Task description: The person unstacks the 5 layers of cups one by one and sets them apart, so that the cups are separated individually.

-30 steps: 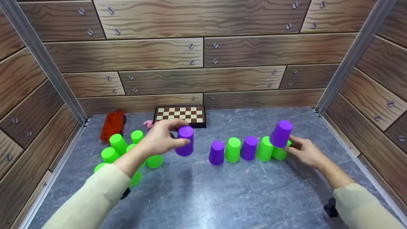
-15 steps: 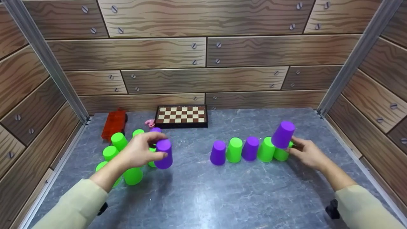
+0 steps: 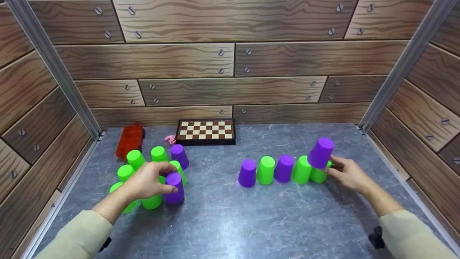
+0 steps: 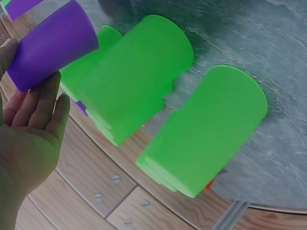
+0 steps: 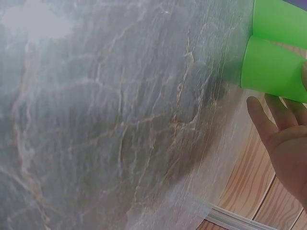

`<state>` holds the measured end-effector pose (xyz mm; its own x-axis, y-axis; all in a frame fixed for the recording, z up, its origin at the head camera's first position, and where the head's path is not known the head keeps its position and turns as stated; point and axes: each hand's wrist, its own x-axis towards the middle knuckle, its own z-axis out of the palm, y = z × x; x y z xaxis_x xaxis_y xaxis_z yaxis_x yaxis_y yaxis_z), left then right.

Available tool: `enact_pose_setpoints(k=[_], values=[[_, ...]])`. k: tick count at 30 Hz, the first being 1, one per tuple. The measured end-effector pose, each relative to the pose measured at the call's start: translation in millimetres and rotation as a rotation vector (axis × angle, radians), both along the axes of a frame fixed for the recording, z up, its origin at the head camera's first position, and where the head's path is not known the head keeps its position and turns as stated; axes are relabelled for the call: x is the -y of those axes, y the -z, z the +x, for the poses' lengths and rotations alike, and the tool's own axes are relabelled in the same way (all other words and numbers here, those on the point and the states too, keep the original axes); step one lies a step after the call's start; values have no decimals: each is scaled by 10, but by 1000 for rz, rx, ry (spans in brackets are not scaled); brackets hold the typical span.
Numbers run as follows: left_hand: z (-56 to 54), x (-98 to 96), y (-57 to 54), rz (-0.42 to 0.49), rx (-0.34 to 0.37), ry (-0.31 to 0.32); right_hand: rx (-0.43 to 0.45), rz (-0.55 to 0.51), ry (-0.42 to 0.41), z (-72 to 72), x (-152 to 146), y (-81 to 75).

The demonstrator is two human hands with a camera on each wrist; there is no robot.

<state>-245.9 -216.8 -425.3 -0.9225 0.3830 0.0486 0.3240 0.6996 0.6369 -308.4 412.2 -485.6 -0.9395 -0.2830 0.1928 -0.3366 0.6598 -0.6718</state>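
"Two hands engaged. Fingers?"

"Left hand (image 3: pixel 145 181): fingers (image 4: pixel 42 103) and thumb hold a purple cup (image 4: pixel 55 45), rim down, just beside the green cluster (image 3: pixel 125 173). Contact with the surface (image 3: pixel 222 223) cannot be told. Right hand (image 3: pixel 346 172): thumb and fingers pinch the green end cup (image 5: pixel 271 69); whether they also steady the leaning purple cup (image 3: pixel 321 153) above it, cannot tell."

"Progress?"

"Judged partly complete. Standing: the cluster, and a row of five (image 3: pixel 266 172), green and purple. Outstanding, in my judgement: the held cup unreleased, the leaning one unsettled."

"Materials?"

"Cups smooth, tapered, flat-topped, apparently plastic. Surface grey, glossy, marble-veined. Farther out: checkered board (image 3: pixel 206 131), glossy red toy (image 3: pixel 129 142), rear wall (image 3: pixel 287 61) printed as grained planks."
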Motion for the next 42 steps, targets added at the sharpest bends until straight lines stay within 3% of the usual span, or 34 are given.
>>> enact_pose_setpoints(k=[7, 15, 32, 42], values=[[-31, 8, 36, -75, -1, 16, 11, 4, 2, 4, -12, -1], [-41, 46, 75, -80, -16, 53, -15, -36, -16, 4, 8, -2], [-51, 49, 60, -158, -21, 79, 23, -40, -7, 2, -3, 1], [-35, 78, 105, -147, -54, 92, 31, -35, -8, 14, -6, 0]])
